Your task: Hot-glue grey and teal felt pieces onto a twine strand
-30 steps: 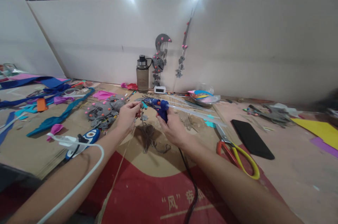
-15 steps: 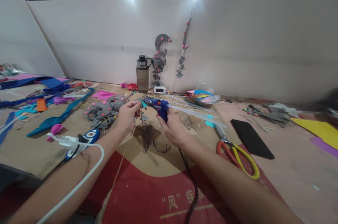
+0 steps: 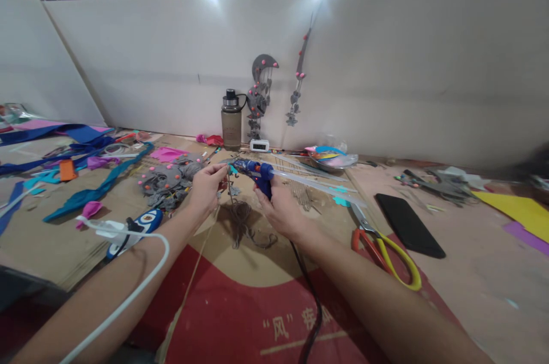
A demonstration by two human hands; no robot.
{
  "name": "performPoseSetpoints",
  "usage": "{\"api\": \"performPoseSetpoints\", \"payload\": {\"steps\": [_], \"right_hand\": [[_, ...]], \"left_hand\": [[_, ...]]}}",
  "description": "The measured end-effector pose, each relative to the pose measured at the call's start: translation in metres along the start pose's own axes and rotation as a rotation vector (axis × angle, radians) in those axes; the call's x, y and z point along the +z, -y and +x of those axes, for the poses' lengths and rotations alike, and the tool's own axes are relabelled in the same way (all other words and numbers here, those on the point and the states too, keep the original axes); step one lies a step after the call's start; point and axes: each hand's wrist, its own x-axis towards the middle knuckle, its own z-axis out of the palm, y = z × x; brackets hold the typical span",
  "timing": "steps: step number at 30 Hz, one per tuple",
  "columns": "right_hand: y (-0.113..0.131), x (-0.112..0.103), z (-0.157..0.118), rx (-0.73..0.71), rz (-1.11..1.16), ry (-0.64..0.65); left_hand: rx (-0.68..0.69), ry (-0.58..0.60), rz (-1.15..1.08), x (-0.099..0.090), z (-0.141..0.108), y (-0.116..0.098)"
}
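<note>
My right hand is wrapped round the grip of a blue hot glue gun, with a long clear glue stick sticking out of its back end. The gun's nozzle points left, close to my left hand. Between the fingertips of that hand is a small teal felt piece, partly hidden. Grey yarn hangs below it and lies in a loose tangle on the cardboard. Whether the nozzle touches the felt I cannot make out.
Scissors and a black phone lie at right. Grey felt pieces with pink beads lie left, near a power strip with a white cable. A water bottle stands behind. The gun's cord runs toward me.
Almost nothing differs. Both hands, the glue gun and the teal felt piece stay at nearly the same place.
</note>
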Motion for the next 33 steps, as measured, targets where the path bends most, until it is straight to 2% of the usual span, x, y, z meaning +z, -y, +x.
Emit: {"api": "performPoseSetpoints", "payload": {"steps": [6,13,19,33], "right_hand": [[0.0025,-0.0013,-0.0006,0.009,0.020,-0.006],[-0.0003,0.0003,0.0001,-0.006,-0.020,-0.010],[0.0015,-0.0009,0.0003,0.013,-0.015,-0.001],[0.0021,-0.0010,-0.0006,0.039,-0.008,0.003]], "left_hand": [[-0.003,0.035,0.009,-0.0006,-0.0004,0.0019],[-0.013,-0.003,-0.008,-0.0006,0.0012,-0.0011],[0.005,0.045,0.020,-0.0011,-0.0001,0.0023],[0.006,0.031,0.008,0.0001,-0.0023,-0.0002]]}}
